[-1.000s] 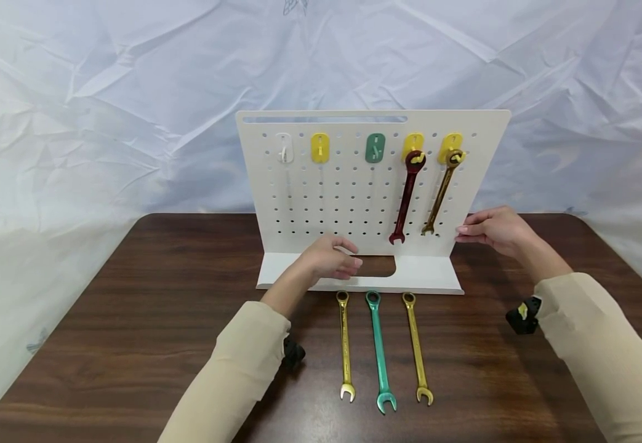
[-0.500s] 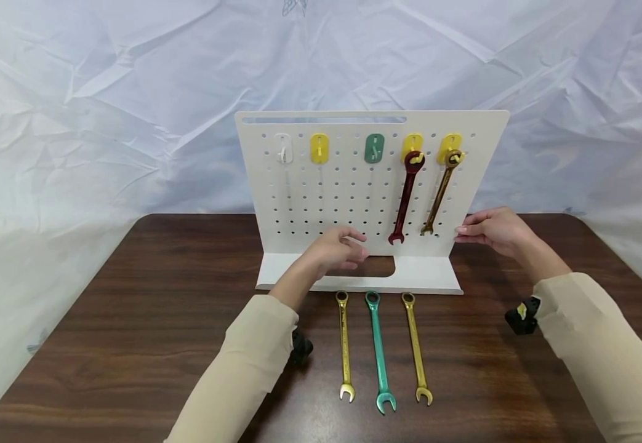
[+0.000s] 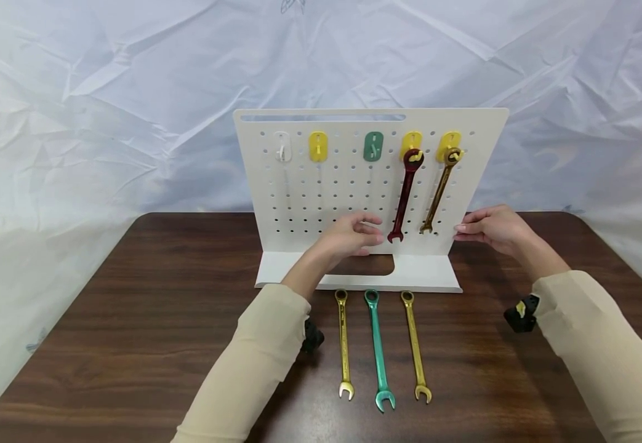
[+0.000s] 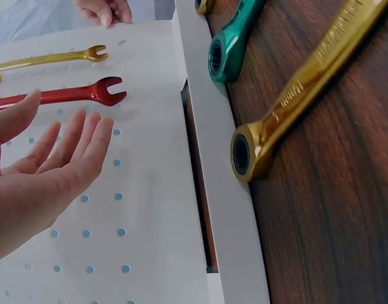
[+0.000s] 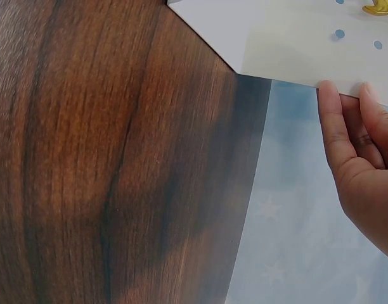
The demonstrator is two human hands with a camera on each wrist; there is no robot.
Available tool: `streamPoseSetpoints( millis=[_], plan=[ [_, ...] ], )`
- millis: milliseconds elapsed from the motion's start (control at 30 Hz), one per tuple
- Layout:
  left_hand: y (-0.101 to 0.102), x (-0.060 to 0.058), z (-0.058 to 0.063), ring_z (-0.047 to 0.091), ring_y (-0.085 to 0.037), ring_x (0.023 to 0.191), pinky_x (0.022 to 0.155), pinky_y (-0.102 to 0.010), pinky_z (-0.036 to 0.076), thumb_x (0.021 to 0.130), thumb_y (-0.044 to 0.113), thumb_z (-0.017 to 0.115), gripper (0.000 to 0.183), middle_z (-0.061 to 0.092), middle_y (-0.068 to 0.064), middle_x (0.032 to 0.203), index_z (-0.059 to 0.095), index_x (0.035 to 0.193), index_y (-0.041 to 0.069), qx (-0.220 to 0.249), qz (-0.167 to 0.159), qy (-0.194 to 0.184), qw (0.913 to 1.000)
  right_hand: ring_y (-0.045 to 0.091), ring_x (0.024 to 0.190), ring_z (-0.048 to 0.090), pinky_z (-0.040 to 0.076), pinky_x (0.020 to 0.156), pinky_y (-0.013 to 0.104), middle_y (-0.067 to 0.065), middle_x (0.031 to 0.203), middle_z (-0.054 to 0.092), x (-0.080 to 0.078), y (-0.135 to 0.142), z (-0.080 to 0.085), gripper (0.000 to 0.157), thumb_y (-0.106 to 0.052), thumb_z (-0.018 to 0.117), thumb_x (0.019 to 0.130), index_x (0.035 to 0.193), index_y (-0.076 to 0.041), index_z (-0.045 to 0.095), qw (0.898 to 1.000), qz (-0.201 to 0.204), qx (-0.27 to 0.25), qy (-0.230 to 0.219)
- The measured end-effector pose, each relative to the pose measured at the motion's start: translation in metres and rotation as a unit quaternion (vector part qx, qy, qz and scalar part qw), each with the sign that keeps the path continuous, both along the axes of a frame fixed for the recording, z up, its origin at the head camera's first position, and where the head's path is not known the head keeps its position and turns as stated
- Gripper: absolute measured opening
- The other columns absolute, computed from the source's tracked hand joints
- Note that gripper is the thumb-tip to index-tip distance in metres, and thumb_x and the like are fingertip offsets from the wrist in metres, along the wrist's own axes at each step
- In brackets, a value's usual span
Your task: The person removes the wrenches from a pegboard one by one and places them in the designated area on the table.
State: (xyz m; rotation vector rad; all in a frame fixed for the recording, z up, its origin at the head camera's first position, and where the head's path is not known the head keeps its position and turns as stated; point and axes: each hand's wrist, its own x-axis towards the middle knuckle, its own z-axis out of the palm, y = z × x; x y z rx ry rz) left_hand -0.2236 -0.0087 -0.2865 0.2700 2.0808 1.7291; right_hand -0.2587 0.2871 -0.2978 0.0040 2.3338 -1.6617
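Note:
My left hand (image 3: pixel 348 237) reaches in front of the white pegboard (image 3: pixel 298 206), fingers spread and loosely bent, with nothing in it. Its fingertips are just left of the open end of a dark red wrench (image 3: pixel 406 191), which hangs by its ring end on a yellow hook. Beside that, a bronze-gold wrench (image 3: pixel 438 192) hangs on another yellow hook. In the left wrist view, the palm and fingers (image 4: pixel 77 142) show near the red wrench (image 4: pixel 86 94). My right hand (image 3: pixel 495 229) pinches the pegboard's lower right edge, fingertips at the edge in the right wrist view.
On the brown table (image 3: pixel 176 320) before the pegboard's base (image 3: pixel 426 274) lie a gold wrench (image 3: pixel 345 344), a green wrench (image 3: pixel 378 351) and another gold wrench (image 3: pixel 416 347). A white hook (image 3: pixel 282 147), a yellow hook (image 3: pixel 317 146) and a green hook (image 3: pixel 373 146) hold nothing.
My left hand has moved right and a little up across the pegboard, closer to the red wrench. The right hand stays at the board's edge, and the wrenches have not moved.

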Motion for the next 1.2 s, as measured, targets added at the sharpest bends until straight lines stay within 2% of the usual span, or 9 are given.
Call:
streamPoseSetpoints(
  millis=[400, 733, 967, 1200],
  plan=[
    [0.01, -0.006, 0.004, 0.056, -0.017, 0.101, 0.088, -0.03, 0.05, 0.089, 0.009, 0.059, 0.037, 0.059, -0.006, 0.113, 0.05, 0.125, 0.008, -0.005, 0.01, 0.035, 0.9993, 0.015, 0.08, 0.066, 0.049, 0.088, 0.042, 0.0, 0.082, 0.065, 0.0, 0.0, 0.0, 0.011, -0.002, 0.056, 0.089, 0.097, 0.005, 0.059, 1.0, 0.0, 0.001, -0.001],
    [0.019, -0.009, 0.014, 0.051, -0.017, 0.113, 0.093, -0.026, 0.046, 0.089, 0.007, 0.059, 0.043, 0.053, -0.009, 0.125, 0.045, 0.13, 0.007, 0.018, 0.008, 0.088, 0.996, 0.015, 0.081, 0.066, 0.048, 0.089, 0.044, 0.002, 0.082, 0.065, -0.001, 0.001, -0.001, 0.012, -0.005, 0.058, 0.089, 0.096, 0.005, 0.061, 1.0, 0.001, 0.001, -0.004],
    [0.023, -0.012, 0.018, 0.046, -0.017, 0.118, 0.094, -0.028, 0.045, 0.089, 0.005, 0.057, 0.048, 0.049, -0.007, 0.131, 0.041, 0.134, 0.008, 0.033, -0.001, 0.106, 0.9938, 0.015, 0.079, 0.066, 0.051, 0.085, 0.04, 0.002, 0.082, 0.065, 0.001, -0.001, 0.001, 0.008, -0.002, 0.056, 0.09, 0.091, 0.001, 0.063, 1.0, 0.002, -0.007, -0.003],
    [0.027, -0.01, 0.023, 0.043, -0.016, 0.122, 0.099, -0.026, 0.041, 0.09, 0.003, 0.055, 0.052, 0.045, -0.007, 0.135, 0.037, 0.138, 0.011, 0.031, -0.011, 0.117, 0.9926, 0.015, 0.08, 0.066, 0.051, 0.086, 0.041, 0.001, 0.082, 0.065, 0.001, 0.0, 0.001, 0.011, -0.002, 0.056, 0.09, 0.097, 0.004, 0.061, 1.0, 0.002, 0.003, -0.002]
  ],
)
